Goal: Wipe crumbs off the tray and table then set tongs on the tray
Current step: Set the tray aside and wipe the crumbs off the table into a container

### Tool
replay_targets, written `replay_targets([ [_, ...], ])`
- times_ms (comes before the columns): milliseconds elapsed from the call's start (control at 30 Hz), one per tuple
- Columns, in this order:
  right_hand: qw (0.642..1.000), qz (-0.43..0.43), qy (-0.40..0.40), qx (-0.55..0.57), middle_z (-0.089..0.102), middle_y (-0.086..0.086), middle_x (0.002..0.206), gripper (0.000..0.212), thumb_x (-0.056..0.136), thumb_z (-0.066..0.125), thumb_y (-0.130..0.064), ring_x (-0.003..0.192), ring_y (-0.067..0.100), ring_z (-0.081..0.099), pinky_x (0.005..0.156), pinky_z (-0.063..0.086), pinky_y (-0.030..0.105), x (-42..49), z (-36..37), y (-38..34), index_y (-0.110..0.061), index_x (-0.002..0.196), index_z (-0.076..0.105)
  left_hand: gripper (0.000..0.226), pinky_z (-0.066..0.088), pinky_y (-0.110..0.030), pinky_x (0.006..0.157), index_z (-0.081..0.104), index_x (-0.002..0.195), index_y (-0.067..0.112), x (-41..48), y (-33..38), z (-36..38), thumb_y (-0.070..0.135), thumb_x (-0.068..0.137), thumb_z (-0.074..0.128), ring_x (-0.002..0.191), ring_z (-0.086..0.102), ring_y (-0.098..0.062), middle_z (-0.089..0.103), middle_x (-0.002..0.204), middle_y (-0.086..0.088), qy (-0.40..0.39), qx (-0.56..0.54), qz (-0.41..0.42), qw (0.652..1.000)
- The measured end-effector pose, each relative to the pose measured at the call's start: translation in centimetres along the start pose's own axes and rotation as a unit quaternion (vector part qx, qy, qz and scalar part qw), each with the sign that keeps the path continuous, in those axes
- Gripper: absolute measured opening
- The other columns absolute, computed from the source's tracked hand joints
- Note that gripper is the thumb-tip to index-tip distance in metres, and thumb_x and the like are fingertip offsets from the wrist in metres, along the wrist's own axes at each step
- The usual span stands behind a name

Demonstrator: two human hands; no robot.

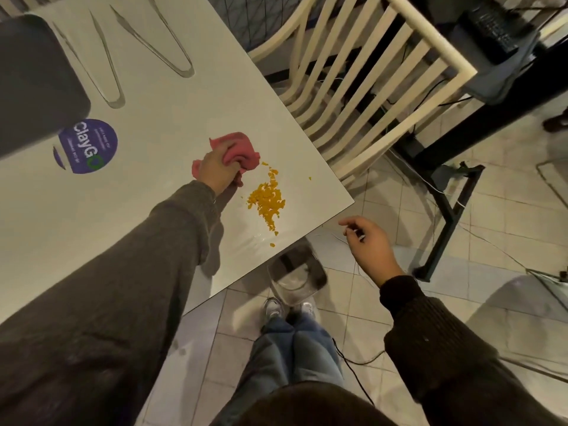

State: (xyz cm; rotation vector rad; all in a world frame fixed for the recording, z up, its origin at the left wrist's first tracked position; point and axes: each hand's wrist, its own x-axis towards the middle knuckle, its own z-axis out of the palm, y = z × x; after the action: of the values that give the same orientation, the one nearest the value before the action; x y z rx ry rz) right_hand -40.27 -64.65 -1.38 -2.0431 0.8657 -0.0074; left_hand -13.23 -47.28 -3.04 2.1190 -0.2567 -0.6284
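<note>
**Crumbs gathered at the surface's corner, tongs still waiting**

Head view: the left hand (216, 172) has its grip closed on a bunched pink cloth (238, 149), pressed to the white surface (138, 210) just beside a heap of orange crumbs (267, 202) near the corner. The right hand (370, 241) hangs off the edge, fingers loosely curled and holding nothing. Below the corner stands a clear bin (296, 276); its contents cannot be made out. The dark tray (33, 84) at far left shows no crumbs. Two metal tongs (159, 41) lie on the surface beside it, not on it. Judged so: sweeping is nearly finished, tongs remain.
</note>
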Motion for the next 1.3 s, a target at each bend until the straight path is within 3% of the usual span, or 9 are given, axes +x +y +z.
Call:
replay_targets([
  [267, 1.0, 0.005, 0.009, -0.007, 0.06, -0.005, 0.096, 0.024, 0.092, 0.049, -0.007, 0.084, 0.008, 0.054, 0.077, 0.044, 0.026, -0.6, -0.3, -0.5, -0.021, 0.102, 0.066, 0.055, 0.06, -0.044, 0.07, 0.05, 0.142, 0.02, -2.4, 1.0, 2.6, -0.001, 0.092, 0.044, 0.067, 0.062, -0.031, 0.065, 0.089, -0.021, -0.054, 0.014, 0.005, 0.998],
  [433, 1.0, 0.003, 0.011, -0.007, 0.06, -0.002, 0.096, 0.023, 0.092, 0.049, -0.008, 0.087, 0.016, 0.055, 0.077, 0.046, 0.029, -0.4, -0.3, -1.1, -0.02, 0.101, 0.066, 0.052, 0.061, -0.044, 0.066, 0.057, 0.136, 0.018, -4.9, 0.3, 3.5, -0.004, 0.091, 0.045, 0.058, 0.058, -0.024, 0.063, 0.079, -0.011, -0.086, 0.002, 0.004, 0.996],
  [567, 1.0, -0.002, 0.011, -0.019, 0.061, -0.001, 0.096, 0.023, 0.092, 0.05, -0.008, 0.085, 0.014, 0.054, 0.071, 0.041, 0.02, -0.5, 0.0, -1.5, -0.018, 0.103, 0.067, 0.049, 0.061, -0.048, 0.064, 0.06, 0.133, 0.015, -6.4, 0.1, 3.8, -0.005, 0.091, 0.044, 0.057, 0.058, -0.024, 0.063, 0.073, -0.002, -0.115, 0.008, 0.016, 0.993],
  [667, 1.0, -0.004, 0.008, -0.022, 0.061, -0.001, 0.097, 0.023, 0.092, 0.05, -0.008, 0.084, 0.013, 0.053, 0.068, 0.04, 0.017, -0.6, 0.4, -1.5, -0.017, 0.104, 0.067, 0.048, 0.058, -0.028, 0.053, 0.057, 0.136, 0.014, -7.3, 0.1, 4.2, -0.006, 0.094, 0.043, 0.046, 0.055, -0.009, 0.062, 0.078, -0.002, -0.124, -0.022, 0.0, 0.992],
  [767, 1.0, -0.011, 0.003, -0.019, 0.062, -0.001, 0.097, 0.023, 0.092, 0.049, -0.008, 0.084, 0.016, 0.054, 0.073, 0.042, 0.025, -0.8, 0.6, -1.4, -0.018, 0.103, 0.067, 0.046, 0.051, -0.014, 0.047, 0.054, 0.137, 0.012, -7.8, 0.1, 4.4, -0.004, 0.096, 0.041, 0.046, 0.055, -0.005, 0.059, 0.083, -0.004, -0.106, -0.063, -0.009, 0.992],
  [900, 1.0, -0.015, -0.008, -0.018, 0.063, 0.001, 0.099, 0.024, 0.092, 0.049, -0.008, 0.086, 0.016, 0.054, 0.075, 0.043, 0.027, -0.8, 0.8, -1.3, -0.018, 0.104, 0.067, 0.044, 0.057, -0.022, 0.051, 0.054, 0.136, 0.015, -8.7, -0.9, 3.8, -0.003, 0.098, 0.04, 0.051, 0.055, -0.007, 0.057, 0.074, -0.007, -0.033, -0.184, -0.086, 0.978],
  [1000, 1.0, -0.019, -0.013, -0.016, 0.063, 0.0, 0.099, 0.024, 0.092, 0.049, -0.009, 0.084, 0.013, 0.054, 0.072, 0.041, 0.023, -0.7, 0.6, -1.1, -0.02, 0.104, 0.066, 0.046, 0.059, -0.026, 0.057, 0.057, 0.133, 0.018, -10.2, -3.0, 3.3, -0.002, 0.095, 0.041, 0.063, 0.056, -0.014, 0.064, 0.085, -0.01, 0.047, -0.195, -0.114, 0.973],
  [1200, 0.999, -0.028, -0.025, -0.016, 0.063, -0.001, 0.1, 0.024, 0.092, 0.05, -0.009, 0.083, 0.008, 0.053, 0.07, 0.04, 0.016, -0.5, 0.2, -0.3, -0.023, 0.103, 0.066, 0.049, 0.05, -0.023, 0.052, 0.056, 0.136, 0.018, -13.4, -4.7, 5.7, -0.001, 0.094, 0.042, 0.056, 0.053, -0.016, 0.061, 0.096, -0.017, 0.07, -0.174, -0.136, 0.973],
  [1300, 0.999, -0.029, -0.034, -0.013, 0.063, 0.0, 0.1, 0.023, 0.091, 0.05, -0.009, 0.083, 0.007, 0.053, 0.07, 0.04, 0.015, -0.4, -0.3, 0.4, -0.022, 0.103, 0.066, 0.049, 0.058, -0.03, 0.062, 0.053, 0.138, 0.024, -15.1, -3.6, 7.6, 0.005, 0.094, 0.044, 0.066, 0.063, -0.021, 0.063, 0.104, -0.011, 0.098, -0.15, -0.133, 0.975],
])
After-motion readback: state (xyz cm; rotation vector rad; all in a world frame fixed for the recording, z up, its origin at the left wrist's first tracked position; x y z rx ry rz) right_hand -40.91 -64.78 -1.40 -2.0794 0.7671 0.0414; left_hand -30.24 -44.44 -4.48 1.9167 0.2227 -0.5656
